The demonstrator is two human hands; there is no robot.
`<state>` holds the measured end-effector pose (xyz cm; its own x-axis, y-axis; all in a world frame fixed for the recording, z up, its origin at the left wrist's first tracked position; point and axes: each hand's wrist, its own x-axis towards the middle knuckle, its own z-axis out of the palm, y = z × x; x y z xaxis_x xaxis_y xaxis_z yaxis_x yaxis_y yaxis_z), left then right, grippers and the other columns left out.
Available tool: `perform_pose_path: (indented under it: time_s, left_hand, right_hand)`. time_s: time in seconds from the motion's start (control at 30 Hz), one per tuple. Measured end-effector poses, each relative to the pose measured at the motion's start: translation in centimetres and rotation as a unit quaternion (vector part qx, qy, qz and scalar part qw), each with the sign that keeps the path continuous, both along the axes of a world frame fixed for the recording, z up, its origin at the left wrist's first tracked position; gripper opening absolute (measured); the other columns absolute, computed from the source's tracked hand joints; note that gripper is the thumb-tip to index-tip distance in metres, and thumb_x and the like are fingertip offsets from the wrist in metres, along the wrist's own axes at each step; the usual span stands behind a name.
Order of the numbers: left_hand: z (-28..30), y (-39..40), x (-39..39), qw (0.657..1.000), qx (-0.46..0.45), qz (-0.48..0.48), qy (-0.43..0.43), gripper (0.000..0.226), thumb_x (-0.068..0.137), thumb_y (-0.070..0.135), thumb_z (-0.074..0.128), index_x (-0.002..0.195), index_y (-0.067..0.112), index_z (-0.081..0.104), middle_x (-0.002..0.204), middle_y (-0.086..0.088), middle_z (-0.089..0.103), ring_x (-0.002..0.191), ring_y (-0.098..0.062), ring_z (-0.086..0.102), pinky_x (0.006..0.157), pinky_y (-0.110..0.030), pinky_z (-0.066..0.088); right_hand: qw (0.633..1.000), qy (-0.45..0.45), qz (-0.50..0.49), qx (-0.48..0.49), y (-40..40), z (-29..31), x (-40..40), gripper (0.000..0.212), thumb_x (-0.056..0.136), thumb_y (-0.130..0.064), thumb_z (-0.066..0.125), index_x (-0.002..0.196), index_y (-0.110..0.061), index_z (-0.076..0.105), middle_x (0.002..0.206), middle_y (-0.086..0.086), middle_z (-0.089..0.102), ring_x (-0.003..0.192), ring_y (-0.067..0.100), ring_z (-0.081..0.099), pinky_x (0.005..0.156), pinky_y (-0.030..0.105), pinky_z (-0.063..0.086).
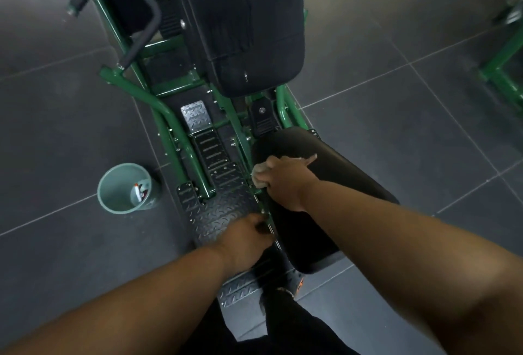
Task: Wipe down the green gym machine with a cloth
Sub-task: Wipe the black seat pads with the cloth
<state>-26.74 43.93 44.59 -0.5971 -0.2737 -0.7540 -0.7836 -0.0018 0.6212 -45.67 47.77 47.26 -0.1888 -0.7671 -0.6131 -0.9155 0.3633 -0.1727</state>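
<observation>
Dark grey floor tiles (396, 105) with pale joints lie under the green gym machine (158, 103), whose black back pad (249, 29) is cut off by the top edge, and a second green frame (501, 69) shows only in part, blurred, at the right edge. On the floor left of the machine stands a pale green bucket (109, 196) holding something with a red-and-white label too small to read. The right hand (285, 182) grips a pale cloth (259, 175) against the frame beside the black seat pad (319, 193), while the left hand (246, 237) rests at the rail by the black tread plate (223, 213), its fingers blurred so their hold cannot be told.
</observation>
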Motion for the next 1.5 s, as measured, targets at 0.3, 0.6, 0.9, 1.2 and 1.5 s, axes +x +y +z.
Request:
perform_pose_path:
  time_s: [0.3, 0.6, 0.9, 1.2, 1.5]
  left_hand:
    - [-0.1, 2.9, 0.4, 0.994, 0.015, 0.109, 0.014, 0.023, 0.098, 0.003, 0.067, 0.114, 0.018, 0.071, 0.083, 0.003, 0.070, 0.049, 0.009, 0.058, 0.053, -0.006, 0.042]
    - [1.8, 5.5, 1.6, 0.974, 0.001, 0.225, -0.028, 0.018, 0.099, 0.010, 0.070, 0.085, 0.021, 0.075, 0.071, 0.013, 0.072, 0.075, -0.009, 0.064, 0.059, -0.012, 0.047]
    - [2.8, 6.7, 2.1, 0.970, -0.005, 0.239, -0.034, 0.008, 0.095, 0.026, 0.075, 0.095, 0.019, 0.080, 0.095, 0.000, 0.080, 0.089, -0.018, 0.070, 0.086, -0.029, 0.052]
    - [2.4, 9.8, 3.8, 0.967, 0.018, 0.254, 0.005, 0.040, 0.103, 0.042, 0.063, 0.108, 0.005, 0.076, 0.107, -0.019, 0.077, 0.081, -0.023, 0.062, 0.078, -0.033, 0.048]
    - [4.4, 12.0, 4.0, 0.976, -0.020, 0.215, 0.007, 0.046, 0.102, 0.050, 0.062, 0.132, 0.015, 0.068, 0.126, -0.001, 0.073, 0.120, -0.022, 0.066, 0.115, -0.040, 0.046]
  right_hand:
    - [0.991, -0.055, 0.111, -0.046, 4.6, 0.5, 0.7, 0.031, 0.094, -0.020, 0.050, 0.110, -0.038, 0.070, 0.116, 0.001, 0.054, 0.101, 0.028, 0.056, 0.094, 0.046, 0.046]
    - [0.990, 0.001, 0.110, -0.094, 7.0, 2.2, 1.9, 0.033, 0.097, -0.028, 0.053, 0.124, -0.039, 0.069, 0.123, 0.001, 0.056, 0.116, 0.032, 0.052, 0.098, 0.059, 0.044]
    - [0.991, -0.101, -0.070, -0.053, 13.3, 0.1, 1.9, 0.054, 0.106, -0.025, 0.046, 0.159, -0.022, 0.039, 0.136, 0.008, 0.047, 0.124, 0.026, 0.045, 0.114, 0.046, 0.041]
    - [0.985, 0.067, 0.110, -0.117, 15.1, 4.9, 5.8, 0.050, 0.102, -0.030, 0.047, 0.152, -0.029, 0.046, 0.125, 0.009, 0.051, 0.111, 0.029, 0.052, 0.097, 0.051, 0.044]
    - [0.986, 0.115, -0.076, -0.095, 17.1, 4.9, -1.1, 0.041, 0.098, -0.022, 0.048, 0.136, -0.033, 0.056, 0.112, 0.006, 0.046, 0.101, 0.033, 0.056, 0.093, 0.047, 0.051]
